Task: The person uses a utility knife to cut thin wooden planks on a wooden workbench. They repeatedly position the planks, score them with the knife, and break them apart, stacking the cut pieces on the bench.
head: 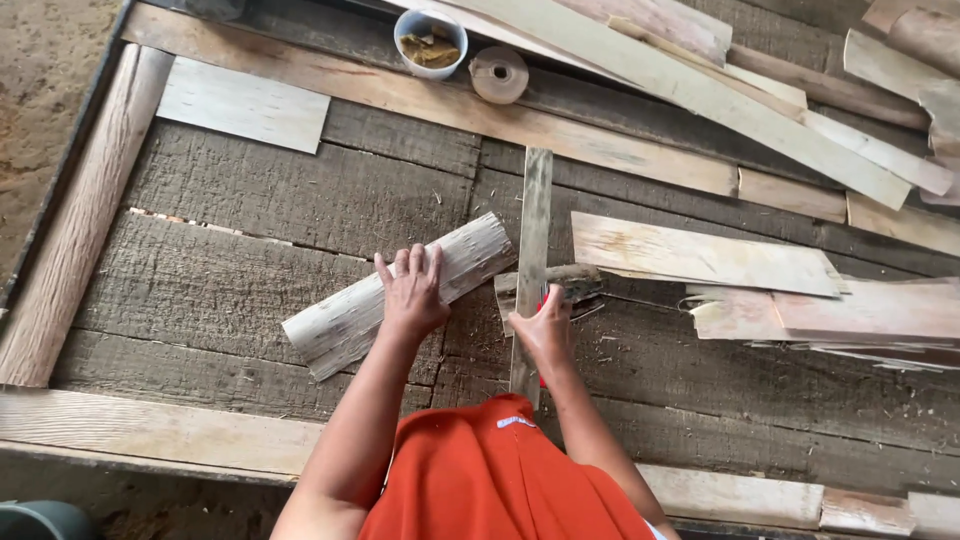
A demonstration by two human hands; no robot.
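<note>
Rough woodworking yard: weathered plank table (250, 200), veneer strips (700, 255) scattered, dirt floor (45, 60).

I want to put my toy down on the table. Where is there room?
The bare dark boards left of the left hand, under the pale sheet, are free. So is the patch below the thin wood stack. Around both hands and the upright strip it is crowded.

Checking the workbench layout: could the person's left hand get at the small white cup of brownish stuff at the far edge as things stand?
Probably yes, with a stretch. The left hand lies flat on a pale curled veneer sheet, holding nothing, and only bare dark planks and one pale board lie between it and the small white cup.
</note>
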